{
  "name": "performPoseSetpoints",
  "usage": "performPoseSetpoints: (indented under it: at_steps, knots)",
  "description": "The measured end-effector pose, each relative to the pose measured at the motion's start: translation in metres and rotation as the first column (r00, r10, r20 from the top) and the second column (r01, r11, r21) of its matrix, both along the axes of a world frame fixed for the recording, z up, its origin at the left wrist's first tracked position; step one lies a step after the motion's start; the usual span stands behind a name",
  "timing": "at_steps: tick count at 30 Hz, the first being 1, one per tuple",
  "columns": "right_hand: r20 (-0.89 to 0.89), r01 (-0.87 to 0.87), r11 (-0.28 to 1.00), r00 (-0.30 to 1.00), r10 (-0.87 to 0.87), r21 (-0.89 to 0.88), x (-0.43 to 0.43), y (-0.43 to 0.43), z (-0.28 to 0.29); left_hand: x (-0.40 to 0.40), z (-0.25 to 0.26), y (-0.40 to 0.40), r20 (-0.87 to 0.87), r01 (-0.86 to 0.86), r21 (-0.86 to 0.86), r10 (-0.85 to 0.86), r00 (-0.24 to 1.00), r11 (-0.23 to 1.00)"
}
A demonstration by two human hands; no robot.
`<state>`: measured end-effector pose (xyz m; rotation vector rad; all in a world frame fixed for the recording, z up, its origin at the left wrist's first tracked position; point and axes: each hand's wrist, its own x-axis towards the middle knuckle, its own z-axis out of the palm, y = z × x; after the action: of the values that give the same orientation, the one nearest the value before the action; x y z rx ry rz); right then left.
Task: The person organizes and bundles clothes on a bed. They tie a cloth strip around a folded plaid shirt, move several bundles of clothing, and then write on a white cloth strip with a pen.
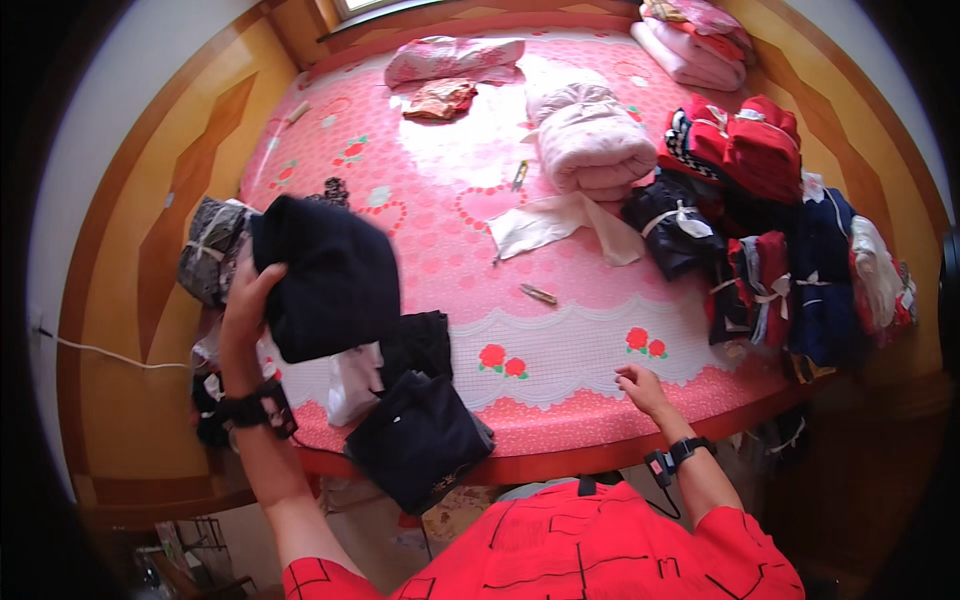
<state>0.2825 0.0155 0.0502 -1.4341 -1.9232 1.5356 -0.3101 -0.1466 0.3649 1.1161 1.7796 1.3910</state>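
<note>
A dark navy folded garment [330,277] is raised at the left, gripped along its left side by my left hand [251,289]. Below it, another dark folded garment [420,439] hangs partly over the front edge, next to a black folded cloth [420,345] and a whitish bundle [352,386]. My right hand [641,386] is over the front lace border of the pink floral cover [555,330], holding nothing, with its fingers loosely bent and a little apart.
Tied clothing bundles crowd the right side, including red ones [761,146] and a navy one [821,285]. A rolled pink quilt [589,146] lies behind a cream cloth strip [570,225]. Two small cutting tools, one closer [538,294], one farther [520,175], lie mid-cover. A grey tied bundle [210,247] sits left.
</note>
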Motion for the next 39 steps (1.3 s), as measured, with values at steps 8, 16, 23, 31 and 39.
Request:
performPoseSetpoints:
  at_steps: [8, 16, 23, 31, 39]
  knots:
    - [-0.03, 0.009, 0.999, 1.0, -0.011, -0.052, 0.012, 0.0, -0.034, 0.206, 0.006, 0.071, -0.687, 0.233, -0.282, -0.365, 0.629, 0.931]
    - [0.003, -0.005, 0.994, 1.0, 0.005, -0.108, 0.086, 0.016, -0.058, 0.412, -0.32, 0.046, -0.878, 0.348, -0.433, -0.477, 0.048, 0.832]
    - [0.02, 0.106, 0.974, 0.994, -0.104, -0.2, 0.214, 0.018, -0.041, 0.415, -0.275, 0.046, -0.607, 0.364, -0.455, -0.582, 0.541, 0.813]
    - [0.139, 0.184, 0.954, 0.978, -0.154, -0.238, 0.291, 0.023, -0.023, 0.425, -0.298, 0.136, -0.824, -0.06, -0.287, -0.214, 0.524, 0.956]
    - [0.133, 0.25, 0.932, 0.966, -0.222, -0.261, 0.332, 0.005, -0.033, 0.333, -0.351, 0.164, -0.525, -0.319, -0.398, 0.071, 0.848, 0.86]
